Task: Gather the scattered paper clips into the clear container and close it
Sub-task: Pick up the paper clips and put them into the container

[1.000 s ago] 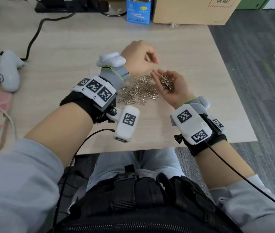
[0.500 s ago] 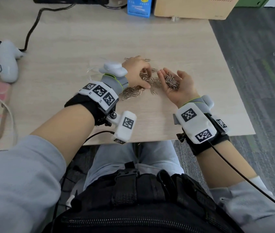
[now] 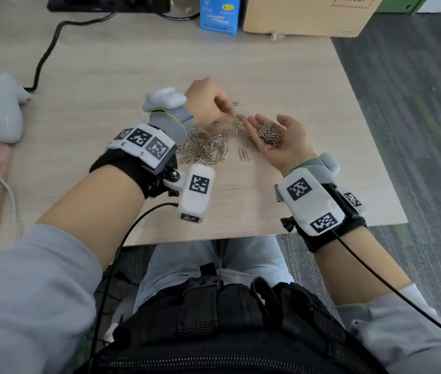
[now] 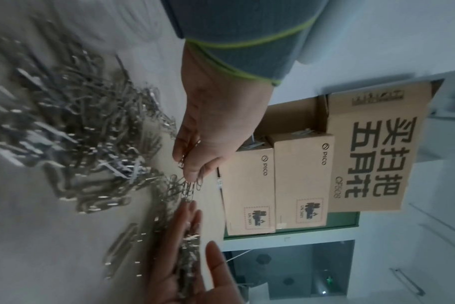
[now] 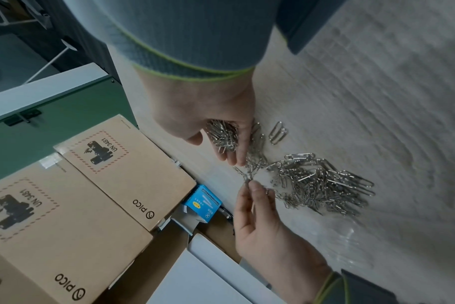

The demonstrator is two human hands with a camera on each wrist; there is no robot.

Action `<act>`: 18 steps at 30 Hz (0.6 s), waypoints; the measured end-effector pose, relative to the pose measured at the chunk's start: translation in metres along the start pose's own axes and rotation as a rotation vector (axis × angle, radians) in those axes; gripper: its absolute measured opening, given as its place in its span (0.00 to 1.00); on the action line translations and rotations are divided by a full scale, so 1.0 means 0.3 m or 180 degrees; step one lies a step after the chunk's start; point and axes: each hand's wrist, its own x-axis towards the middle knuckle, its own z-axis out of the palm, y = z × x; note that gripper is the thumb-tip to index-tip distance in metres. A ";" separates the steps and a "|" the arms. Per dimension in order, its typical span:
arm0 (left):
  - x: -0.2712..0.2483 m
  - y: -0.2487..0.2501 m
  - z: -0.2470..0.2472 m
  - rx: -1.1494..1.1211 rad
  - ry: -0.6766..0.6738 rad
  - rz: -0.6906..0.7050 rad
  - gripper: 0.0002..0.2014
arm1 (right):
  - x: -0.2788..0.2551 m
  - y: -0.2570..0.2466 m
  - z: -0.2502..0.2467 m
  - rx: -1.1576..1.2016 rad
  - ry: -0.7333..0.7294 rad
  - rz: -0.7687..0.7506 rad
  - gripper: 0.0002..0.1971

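- The left hand [image 3: 208, 103] is now lifting a small pinch of paper clips [image 4: 189, 190] between thumb and fingertips, just off the far edge of the pile; half a second ago it was pressed down among them.
- The right hand [image 3: 281, 139] is staying palm up just right of the pile, fingers gently cupped and relaxed, cradling a growing heap of clips [image 3: 269, 133].
- The main pile [image 3: 205, 147] is still lying on the wooden desk [image 3: 294, 76] beneath the left wrist, with a pair of clips [image 3: 243, 155] just near of it.
- The clear container [image 5: 351, 242] seems to be the faint transparent shape left of the pile; I cannot tell whether it is open.
- To my eye, the gathering is only partway: nothing is going into the container yet, so a transfer from the palm is still ahead.
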 end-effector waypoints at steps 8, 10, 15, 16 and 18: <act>0.023 0.083 -0.034 -0.0288 -0.0232 0.0285 0.08 | 0.010 0.059 0.085 -0.0287 -0.0257 0.0270 0.19; 0.017 0.092 -0.028 -0.0200 -0.0259 0.0366 0.10 | 0.018 0.066 0.105 -0.0421 -0.0287 0.0231 0.17; -0.031 0.079 -0.076 -0.0506 -0.0022 0.0382 0.10 | 0.032 0.097 0.141 -0.0402 -0.0326 0.0203 0.15; -0.041 0.072 -0.088 -0.0567 0.0124 0.0356 0.10 | 0.034 0.101 0.145 -0.0241 -0.0318 0.0242 0.18; -0.070 0.039 -0.116 -0.0637 0.0487 0.0289 0.11 | 0.036 0.116 0.159 -0.0040 -0.0327 0.0319 0.20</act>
